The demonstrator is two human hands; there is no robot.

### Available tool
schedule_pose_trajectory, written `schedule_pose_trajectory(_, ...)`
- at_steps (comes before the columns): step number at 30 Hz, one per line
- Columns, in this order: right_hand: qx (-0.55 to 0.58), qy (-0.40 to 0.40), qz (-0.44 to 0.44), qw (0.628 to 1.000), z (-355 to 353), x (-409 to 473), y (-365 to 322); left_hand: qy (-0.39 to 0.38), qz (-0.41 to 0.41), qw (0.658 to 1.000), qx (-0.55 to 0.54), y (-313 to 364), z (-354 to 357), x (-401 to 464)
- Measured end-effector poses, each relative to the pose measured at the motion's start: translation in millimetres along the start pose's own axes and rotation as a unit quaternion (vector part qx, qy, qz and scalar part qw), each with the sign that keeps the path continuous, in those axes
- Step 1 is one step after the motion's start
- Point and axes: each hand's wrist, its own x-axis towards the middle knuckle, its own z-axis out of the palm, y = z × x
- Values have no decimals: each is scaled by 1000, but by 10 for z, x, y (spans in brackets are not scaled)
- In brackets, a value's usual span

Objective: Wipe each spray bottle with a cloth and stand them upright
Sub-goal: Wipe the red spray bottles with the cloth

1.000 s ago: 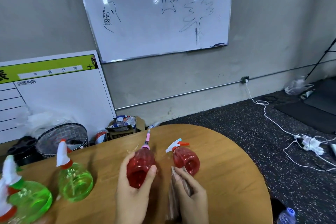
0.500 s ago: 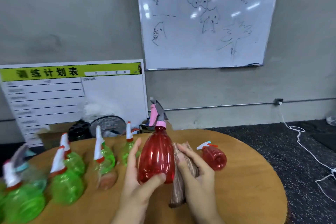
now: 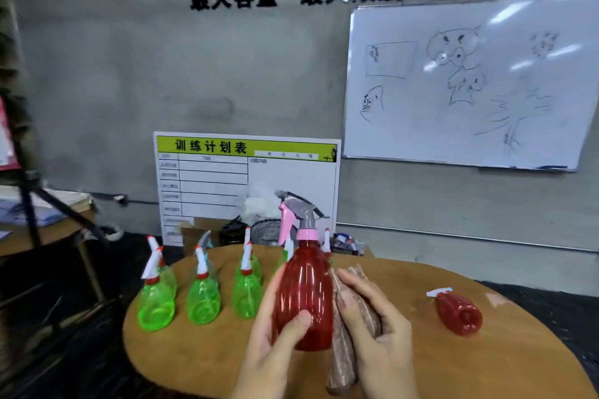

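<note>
The lower parts of both wrists are cut off by the frame's bottom edge. The left hand (image 3: 275, 330) has its grip clamped on the tall red spray bottle (image 3: 304, 298), thumb across the front, the other fingers hidden behind it; the bottle stands upright at the centre of the round wooden tabletop (image 3: 421, 353), though its base is masked by the thumb, so contact with the wood cannot be told. The right hand (image 3: 376, 327) has its grip wrapped round a brown cloth (image 3: 343, 363), pressed against the bottle's side at 3 o'clock; the cloth's lower end hangs blurred. At 9 o'clock stand green spray bottles (image 3: 202, 298) in rows, the rear ones partly hidden behind the front ones and the red bottle, so their count is unclear. At 3 o'clock, well apart, a small red spray bottle (image 3: 458, 312) lies on its side. Beyond, at 12 o'clock, a schedule board (image 3: 227, 178) leans on the wall, and a whiteboard (image 3: 470, 84) hangs at 1 o'clock.
</note>
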Motion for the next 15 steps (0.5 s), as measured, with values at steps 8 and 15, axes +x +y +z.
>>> schedule_pose_trajectory(8,-45,-60,-52,996,303,375,-419,39,51,997,-38,659,145,156)
schedule_pose_trajectory(15,-132,-56,-161,977,336,1084,-1016,33,107,994,-15,999,373,361)
